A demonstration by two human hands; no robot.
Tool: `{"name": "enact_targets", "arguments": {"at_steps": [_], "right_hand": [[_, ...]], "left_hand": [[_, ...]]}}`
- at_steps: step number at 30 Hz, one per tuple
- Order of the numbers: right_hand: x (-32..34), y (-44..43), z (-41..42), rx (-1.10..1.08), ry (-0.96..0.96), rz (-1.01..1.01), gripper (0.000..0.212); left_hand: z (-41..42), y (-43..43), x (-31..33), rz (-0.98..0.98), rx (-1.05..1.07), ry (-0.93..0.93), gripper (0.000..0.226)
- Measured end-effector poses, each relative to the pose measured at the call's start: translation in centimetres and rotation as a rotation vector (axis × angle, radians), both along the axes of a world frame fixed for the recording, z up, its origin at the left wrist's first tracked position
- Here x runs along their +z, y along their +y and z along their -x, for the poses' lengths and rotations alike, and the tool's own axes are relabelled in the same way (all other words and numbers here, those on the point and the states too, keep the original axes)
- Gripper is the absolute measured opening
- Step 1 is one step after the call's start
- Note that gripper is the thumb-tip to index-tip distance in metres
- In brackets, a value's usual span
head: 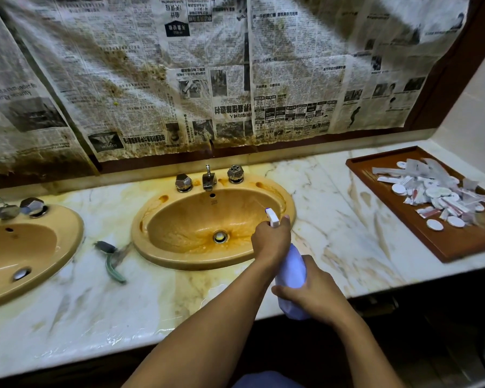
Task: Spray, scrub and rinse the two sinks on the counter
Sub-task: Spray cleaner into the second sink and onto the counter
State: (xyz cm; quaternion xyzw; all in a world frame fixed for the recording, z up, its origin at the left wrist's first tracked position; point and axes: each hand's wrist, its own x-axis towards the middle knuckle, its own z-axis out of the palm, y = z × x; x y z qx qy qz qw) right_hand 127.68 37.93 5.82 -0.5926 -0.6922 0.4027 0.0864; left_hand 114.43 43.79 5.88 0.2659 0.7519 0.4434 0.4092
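Left hand [270, 239] squeezes the trigger, right hand [315, 294] wraps spray bottle [291, 271]. Advice: sweep nozzle clockwise round right sink [179, 219] from 12 o'clock, wetting stains evenly.

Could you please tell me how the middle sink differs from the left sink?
The middle sink has dark orange streaks running to its drain and blotches on its rim; the left sink looks evenly coloured. The middle sink shows whole, while the left sink is cut by the frame edge. The spray bottle points at the middle sink, not the left sink. Both are oval, ochre, set in the marble counter.
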Motion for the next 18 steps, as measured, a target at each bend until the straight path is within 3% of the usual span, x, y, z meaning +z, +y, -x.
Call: {"name": "enact_targets", "arguments": {"at_steps": [5, 11, 18], "right_hand": [[-0.11, 0.22, -0.23, 0.002, 0.039, 0.048, 0.072], [-0.11, -0.14, 0.40, 0.020, 0.007, 0.014, 0.071], [0.21, -0.20, 0.12, 0.003, -0.003, 0.030, 0.070]], "left_hand": [[0.00, -0.13, -0.39, -0.005, -0.007, -0.033, 0.048], [0.47, 0.08, -0.30, -0.014, 0.046, 0.051, 0.036], [0.40, -0.31, -0.79, 0.035, -0.046, -0.119, 0.051]]}}
